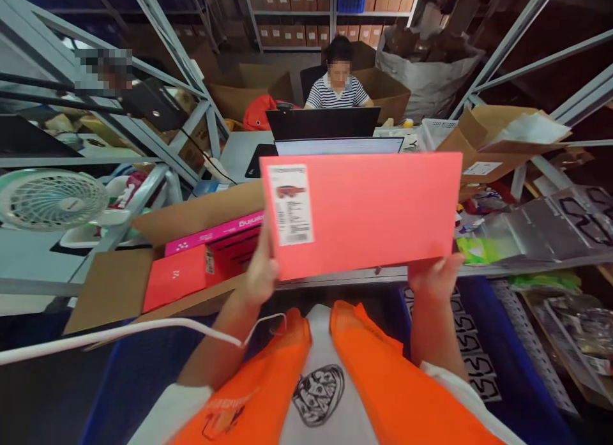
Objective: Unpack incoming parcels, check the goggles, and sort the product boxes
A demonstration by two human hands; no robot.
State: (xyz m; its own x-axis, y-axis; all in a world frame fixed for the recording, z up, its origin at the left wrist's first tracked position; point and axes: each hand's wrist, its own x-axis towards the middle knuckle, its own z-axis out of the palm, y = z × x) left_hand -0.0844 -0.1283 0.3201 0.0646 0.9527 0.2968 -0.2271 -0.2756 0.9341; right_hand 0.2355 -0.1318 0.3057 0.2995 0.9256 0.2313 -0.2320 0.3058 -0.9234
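Note:
A flat red box (373,209) is held up in front of me, its broad face toward me. A white printed label (290,205) with a small picture sits at its left end. My left hand (262,269) grips the box's left edge, the fingers partly hidden behind it. At the lower right corner, my right hand (433,276) holds the bottom edge. Just left of my left hand stands an open cardboard carton (115,276), with a smaller red box (175,279) and a magenta box (215,234) inside.
Behind the red box is a laptop (325,122), with a person (338,81) seated beyond it. A fan (52,199) stands at left. Another open carton (498,138) and plastic packets (479,248) lie at right. Blue bins (517,368) are below the table. A white cable (119,330) crosses the lower left.

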